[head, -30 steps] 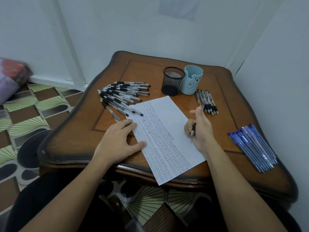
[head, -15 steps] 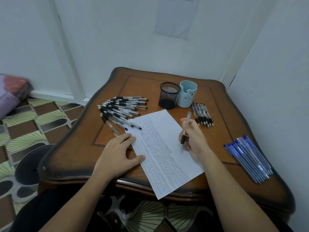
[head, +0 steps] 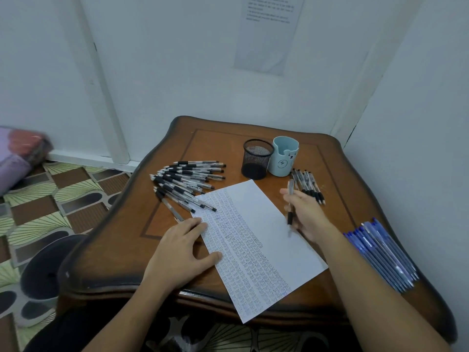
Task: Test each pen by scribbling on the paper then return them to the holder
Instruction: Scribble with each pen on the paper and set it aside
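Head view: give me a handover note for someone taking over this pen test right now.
Left hand flat, pressing the paper at its left edge. Right hand grips a black-grip pen, tip near the paper.
Black-grip pens: big pile left of it, small group right; blue pens at far right.
Mesh holder and bear cup: no pens stick out.
Done: scribbles fill much of the sheet. Left: every pen goes back.

Browns, white, black and blues

Table (head: pixel 332 161) dark-edged brown; paper (head: pixel 264 214) white with rows of blue and dark scribbles; pen (head: pixel 290 189) clear with black grip, like the pile (head: pixel 186 182); bundle (head: pixel 380 255) blue; holder (head: pixel 256 158) black mesh; cup (head: pixel 284 158) pale blue, bear face; floor (head: pixel 50 199) brown tiles, green fans, dark ovals.
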The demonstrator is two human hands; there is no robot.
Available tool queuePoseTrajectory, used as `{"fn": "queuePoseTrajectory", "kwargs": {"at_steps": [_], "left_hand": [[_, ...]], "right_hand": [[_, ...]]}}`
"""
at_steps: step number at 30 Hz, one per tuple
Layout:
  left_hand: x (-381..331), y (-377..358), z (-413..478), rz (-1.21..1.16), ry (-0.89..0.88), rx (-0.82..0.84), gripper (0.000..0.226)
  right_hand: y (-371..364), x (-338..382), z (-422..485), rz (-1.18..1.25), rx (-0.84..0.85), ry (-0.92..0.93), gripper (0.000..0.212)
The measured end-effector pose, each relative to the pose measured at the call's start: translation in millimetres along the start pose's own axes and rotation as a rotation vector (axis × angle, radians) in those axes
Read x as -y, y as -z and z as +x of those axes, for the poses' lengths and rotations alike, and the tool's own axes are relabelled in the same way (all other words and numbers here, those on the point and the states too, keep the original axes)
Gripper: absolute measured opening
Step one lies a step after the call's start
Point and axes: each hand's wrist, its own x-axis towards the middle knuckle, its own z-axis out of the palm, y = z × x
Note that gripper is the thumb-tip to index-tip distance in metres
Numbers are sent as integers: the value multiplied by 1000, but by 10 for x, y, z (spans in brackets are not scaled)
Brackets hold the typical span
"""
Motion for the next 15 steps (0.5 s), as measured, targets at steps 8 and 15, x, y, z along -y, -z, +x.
{"fn": "queuePoseTrajectory", "kwargs": {"at_steps": [8, 15], "left_hand": [[7, -19, 1, -8, -20, -50, 93], [24, -22, 7, 5, -20, -40, 93]], "right_hand": [[313, 307, 679, -824, -197, 119, 45], [-138, 271, 625, -1123, -223, 538, 24]]}}
